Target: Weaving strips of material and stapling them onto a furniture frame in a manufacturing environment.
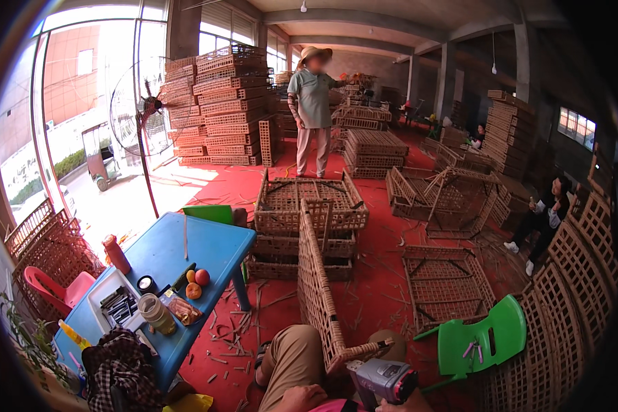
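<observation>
At the lower edge my right hand [404, 404] is wrapped round a grey power tool [384, 379] that looks like a nail gun. Its front touches or nearly touches the end of a woven wicker panel [316, 288], which stands on edge between my knees and reaches away from me. My left hand [302, 397] rests low against my thigh, left of the panel. Only its back shows plainly; the fingers are mostly hidden, so whether it holds anything cannot be told. Beyond the panel lie stacked wicker trays [305, 206].
A blue table [206, 240] with a jar, fruit and a tool tray stands left. A green chair [484, 340] holding pink-handled tools is right, near a wicker frame [446, 285]. A person [314, 103] in a straw hat stands ahead; another person [546, 213] sits far right.
</observation>
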Demonstrator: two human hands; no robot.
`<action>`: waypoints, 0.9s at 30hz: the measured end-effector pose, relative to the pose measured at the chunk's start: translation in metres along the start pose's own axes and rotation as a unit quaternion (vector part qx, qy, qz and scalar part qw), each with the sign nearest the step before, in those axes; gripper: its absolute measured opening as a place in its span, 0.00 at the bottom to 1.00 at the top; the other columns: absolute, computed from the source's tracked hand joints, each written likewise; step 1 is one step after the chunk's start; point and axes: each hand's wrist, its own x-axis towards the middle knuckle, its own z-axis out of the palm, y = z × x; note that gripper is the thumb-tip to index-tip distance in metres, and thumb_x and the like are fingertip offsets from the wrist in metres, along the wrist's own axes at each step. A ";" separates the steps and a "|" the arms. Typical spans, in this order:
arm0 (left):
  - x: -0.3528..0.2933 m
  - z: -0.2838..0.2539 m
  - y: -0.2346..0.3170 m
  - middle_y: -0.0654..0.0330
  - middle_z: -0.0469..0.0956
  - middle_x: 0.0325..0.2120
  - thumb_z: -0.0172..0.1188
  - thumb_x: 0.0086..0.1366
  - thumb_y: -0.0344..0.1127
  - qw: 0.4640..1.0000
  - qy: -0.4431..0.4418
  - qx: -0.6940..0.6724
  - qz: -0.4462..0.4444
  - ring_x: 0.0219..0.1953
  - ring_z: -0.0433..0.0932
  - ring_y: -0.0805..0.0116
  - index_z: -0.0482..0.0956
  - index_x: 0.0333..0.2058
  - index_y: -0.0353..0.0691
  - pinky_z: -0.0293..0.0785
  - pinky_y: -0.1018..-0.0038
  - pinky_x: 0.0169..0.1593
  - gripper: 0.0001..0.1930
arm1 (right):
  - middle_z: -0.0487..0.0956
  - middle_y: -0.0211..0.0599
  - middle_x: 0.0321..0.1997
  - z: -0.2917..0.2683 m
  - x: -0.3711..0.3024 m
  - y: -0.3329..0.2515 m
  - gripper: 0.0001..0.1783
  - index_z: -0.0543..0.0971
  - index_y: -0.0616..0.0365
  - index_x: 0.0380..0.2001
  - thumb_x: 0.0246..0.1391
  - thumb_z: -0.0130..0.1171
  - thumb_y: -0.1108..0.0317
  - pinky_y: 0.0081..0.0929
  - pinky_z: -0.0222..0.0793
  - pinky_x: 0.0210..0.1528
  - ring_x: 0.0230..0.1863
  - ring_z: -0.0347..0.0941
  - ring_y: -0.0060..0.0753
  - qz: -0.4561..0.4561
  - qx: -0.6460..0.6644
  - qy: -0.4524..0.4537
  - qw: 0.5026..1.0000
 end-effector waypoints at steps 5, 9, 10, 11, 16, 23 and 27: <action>-0.002 -0.004 0.012 0.51 0.82 0.29 0.63 0.64 0.39 1.000 0.016 0.011 0.003 0.32 0.82 0.50 0.84 0.35 0.42 0.76 0.60 0.37 0.08 | 0.78 0.28 0.38 0.001 0.000 0.000 0.26 0.79 0.60 0.44 0.38 0.76 0.74 0.28 0.72 0.43 0.38 0.74 0.24 0.007 0.001 0.001 1.000; -0.001 -0.007 0.015 0.51 0.82 0.30 0.63 0.64 0.39 1.000 0.013 0.004 0.008 0.32 0.82 0.50 0.84 0.35 0.42 0.76 0.60 0.38 0.08 | 0.78 0.28 0.38 0.001 0.000 0.000 0.26 0.79 0.60 0.44 0.38 0.76 0.74 0.28 0.72 0.43 0.39 0.74 0.24 0.013 0.002 0.004 1.000; 0.000 -0.006 0.013 0.51 0.82 0.30 0.63 0.64 0.39 1.000 0.013 0.003 0.007 0.32 0.82 0.50 0.84 0.35 0.42 0.76 0.60 0.38 0.08 | 0.78 0.28 0.38 0.001 0.001 0.000 0.26 0.79 0.60 0.44 0.38 0.76 0.74 0.28 0.72 0.43 0.39 0.74 0.24 0.016 0.002 0.004 1.000; 0.000 -0.004 0.010 0.51 0.82 0.30 0.63 0.64 0.40 1.000 0.013 0.007 0.002 0.32 0.82 0.50 0.84 0.35 0.43 0.76 0.60 0.38 0.08 | 0.78 0.28 0.38 0.001 0.001 0.000 0.27 0.79 0.60 0.44 0.38 0.76 0.74 0.28 0.72 0.43 0.39 0.74 0.24 0.018 0.002 0.005 1.000; -0.001 -0.006 0.017 0.52 0.83 0.30 0.63 0.64 0.40 1.000 0.020 0.015 -0.005 0.33 0.82 0.50 0.84 0.35 0.43 0.76 0.60 0.37 0.08 | 0.78 0.28 0.38 0.001 0.001 0.000 0.27 0.78 0.60 0.45 0.37 0.76 0.74 0.28 0.72 0.44 0.39 0.74 0.24 0.027 0.005 0.011 1.000; 0.002 -0.001 0.002 0.52 0.83 0.30 0.62 0.65 0.40 1.000 0.011 0.013 0.005 0.33 0.82 0.50 0.84 0.35 0.43 0.76 0.60 0.38 0.08 | 0.78 0.28 0.38 0.001 0.002 -0.004 0.26 0.79 0.59 0.44 0.38 0.76 0.74 0.29 0.71 0.44 0.39 0.73 0.24 0.038 0.003 0.007 0.999; 0.001 -0.002 0.004 0.52 0.83 0.30 0.62 0.65 0.40 1.000 0.000 0.005 -0.004 0.33 0.82 0.50 0.84 0.35 0.43 0.76 0.60 0.38 0.08 | 0.78 0.28 0.37 -0.002 0.001 -0.002 0.25 0.79 0.59 0.44 0.38 0.76 0.74 0.28 0.71 0.44 0.39 0.73 0.24 0.029 -0.004 -0.003 1.000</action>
